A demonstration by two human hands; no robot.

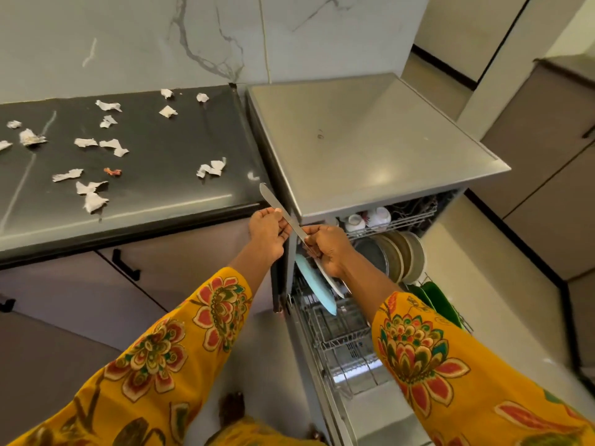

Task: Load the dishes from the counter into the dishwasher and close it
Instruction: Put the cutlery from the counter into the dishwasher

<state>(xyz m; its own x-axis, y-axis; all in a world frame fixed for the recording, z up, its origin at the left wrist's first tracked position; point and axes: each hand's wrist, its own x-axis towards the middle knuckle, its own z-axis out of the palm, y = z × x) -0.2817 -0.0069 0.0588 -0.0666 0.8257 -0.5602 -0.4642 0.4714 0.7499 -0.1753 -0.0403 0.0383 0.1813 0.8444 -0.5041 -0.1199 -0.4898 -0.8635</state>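
Counter [135,175], left: dark top carried only scattered paper scraps [91,194]; no dishes were seen on it, so clearing looked nearly finished. Left hand [267,231] pinched the knife [283,214] near mid-length, blade tip pointing up-left over the counter edge. Right hand [326,249] gripped the knife's lower end, fingers curled round it, above the open dishwasher [370,149]. Lower rack [338,336] held a blue plate [314,284] and, farther right, a row of plates [402,255]; cups [367,220] sat on the upper rack. Remaining, by my reading: stow knife, push racks in, close door. Marble wall behind; pale floor and cabinets right.
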